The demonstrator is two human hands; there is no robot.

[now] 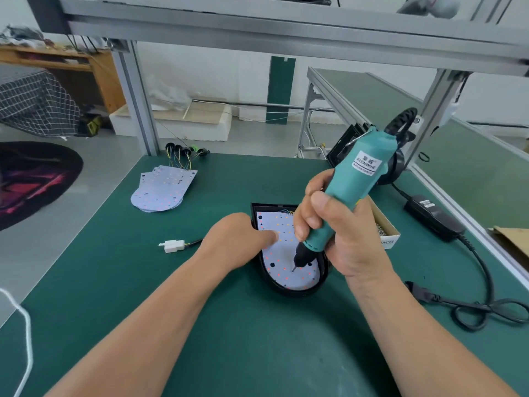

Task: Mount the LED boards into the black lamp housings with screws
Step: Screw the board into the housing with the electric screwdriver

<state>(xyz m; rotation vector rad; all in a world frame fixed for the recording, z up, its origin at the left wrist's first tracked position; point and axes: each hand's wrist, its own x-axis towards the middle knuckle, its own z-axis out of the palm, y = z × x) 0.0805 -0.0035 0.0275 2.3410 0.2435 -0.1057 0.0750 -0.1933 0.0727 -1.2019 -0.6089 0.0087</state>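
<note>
A black lamp housing (297, 290) lies on the green mat at the centre, with a white LED board (286, 277) seated inside it. My left hand (237, 239) rests on the housing's left edge, its thumb pressing flat on the board. My right hand (329, 227) grips a teal electric screwdriver (357, 173), tilted, with its bit tip touching the board's lower part. A white connector (171, 245) on a short cable lies left of the housing.
A stack of spare LED boards (161, 190) with wired black plugs (183, 151) lies at the back left. A small cardboard box of screws (385, 227) stands right of the housing. A black power adapter (433, 217) and its cable (486, 306) run along the right side.
</note>
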